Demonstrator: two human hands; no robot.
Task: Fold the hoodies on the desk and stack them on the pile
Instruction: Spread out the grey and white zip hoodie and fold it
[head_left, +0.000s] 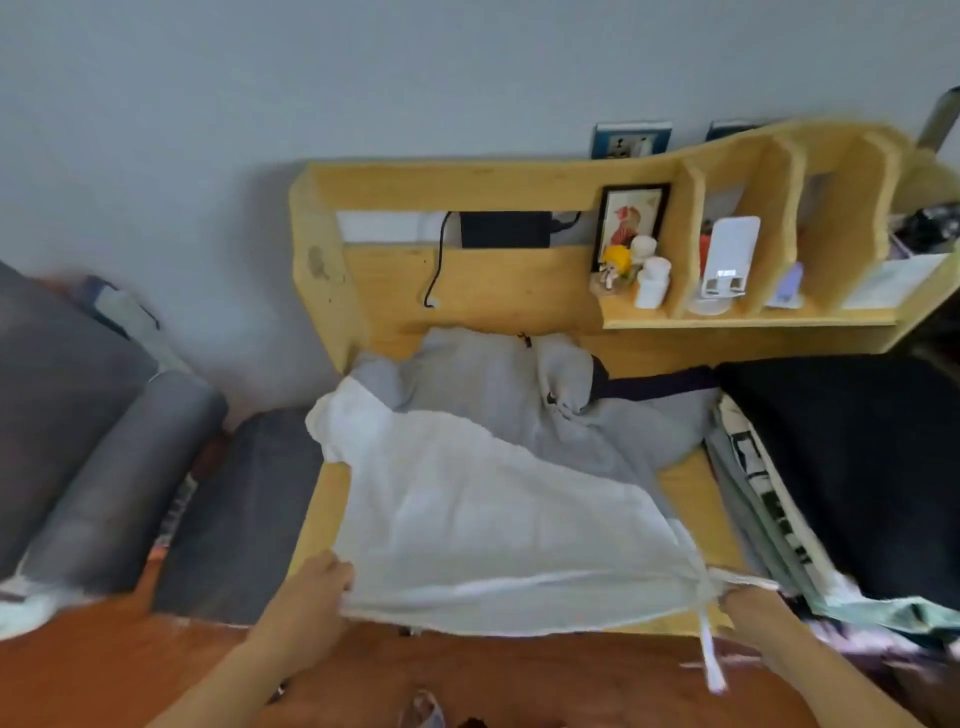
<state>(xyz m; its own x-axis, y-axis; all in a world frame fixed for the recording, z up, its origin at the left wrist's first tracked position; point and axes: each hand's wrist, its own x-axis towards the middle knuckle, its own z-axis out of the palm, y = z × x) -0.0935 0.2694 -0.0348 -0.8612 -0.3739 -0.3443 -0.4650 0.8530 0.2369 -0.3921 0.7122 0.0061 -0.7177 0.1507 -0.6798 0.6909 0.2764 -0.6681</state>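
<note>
While both hands grip its near hem | white hoodie (467, 499) stretches between left hand (324, 577), right hand (748, 605) | blurred

text: none legible | folded garment (769, 499) at desk's right: large dark block letters on a pale band, too blurred and foreshortened to read | framed picture (631, 221) on shelf: figure only, no readable caption

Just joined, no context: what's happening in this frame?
A person is working on a white hoodie spread over the wooden desk. The left hand and right hand each grip its near edge. A grey hoodie lies crumpled behind it, and folded clothes sit at the right.
</note>
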